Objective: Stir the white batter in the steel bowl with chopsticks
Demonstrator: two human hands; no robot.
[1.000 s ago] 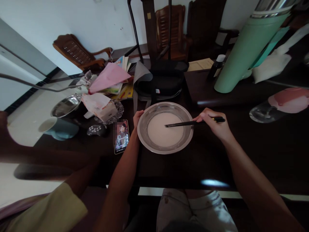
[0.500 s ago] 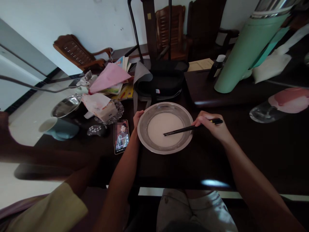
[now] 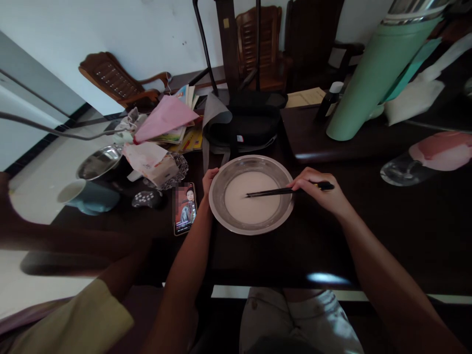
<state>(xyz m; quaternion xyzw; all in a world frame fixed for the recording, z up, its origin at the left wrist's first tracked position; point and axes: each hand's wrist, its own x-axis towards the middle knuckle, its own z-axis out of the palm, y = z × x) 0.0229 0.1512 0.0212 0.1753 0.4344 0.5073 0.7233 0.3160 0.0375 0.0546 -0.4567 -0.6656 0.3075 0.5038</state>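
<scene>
A wide metal bowl (image 3: 220, 215) on the dark table contains a milky white liquid (image 3: 250, 211). My left hand (image 3: 209, 180) grips the bowl's left rim; part of its fingers is hidden behind the bowl. Black chopsticks (image 3: 271, 191) are pinched in my right hand (image 3: 313, 186) at the bowl's right side. They lean over the right rim, and their tips dip into the liquid near the middle. Just left of my left forearm lies a phone (image 3: 185, 209) with a lit screen showing a person.
A game controller (image 3: 147, 198), a blue-grey mug (image 3: 90, 196) and another metal bowl (image 3: 99, 162) lie left. Behind the bowl is a black bag (image 3: 254, 128). A green thermos (image 3: 383, 78) stands at the back right, near a pinkish clear bottle (image 3: 424, 160). Another person's sleeve (image 3: 73, 319) shows lower left.
The chopstick tips have moved slightly left and away from me through the liquid, and my right hand has shifted a little left. My left hand still holds the rim.
</scene>
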